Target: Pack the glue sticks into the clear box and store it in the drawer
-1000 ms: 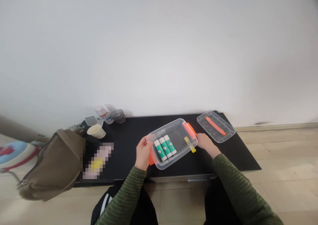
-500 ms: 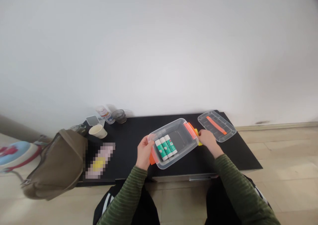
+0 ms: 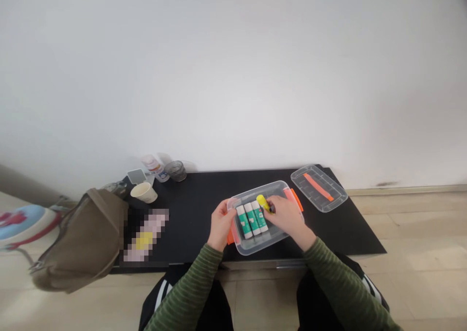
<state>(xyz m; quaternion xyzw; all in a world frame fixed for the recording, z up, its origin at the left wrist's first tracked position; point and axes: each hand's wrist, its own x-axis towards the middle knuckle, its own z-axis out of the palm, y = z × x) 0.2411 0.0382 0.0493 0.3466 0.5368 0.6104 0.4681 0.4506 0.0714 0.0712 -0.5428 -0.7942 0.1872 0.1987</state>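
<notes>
A clear plastic box (image 3: 251,248) with orange side clips is tilted a little on the black table. My left hand (image 3: 221,225) pinches the left end of its rim, thumb on the inside. Three white-and-green glue sticks (image 3: 251,220) lie side by side in the left half of the box. Over the right half, my right hand (image 3: 287,215) holds a short yellow cylinder (image 3: 262,202) with a dark part, its top beside the rightmost glue stick. My fingers hide its lower end, so I cannot tell its exact kind.
The box's clear lid (image 3: 321,189) with an orange handle lies at the table's right end. At the left are a paper cup (image 3: 144,193), a white bottle (image 3: 155,168), a dark glass bowl (image 3: 175,171) and a brown bag (image 3: 83,241). A wall rises behind the black table (image 3: 197,190).
My right hand has moved from outside the box's right end to inside it, bringing the yellow cylinder along. The box and my left hand have shifted slightly right and toward me.
</notes>
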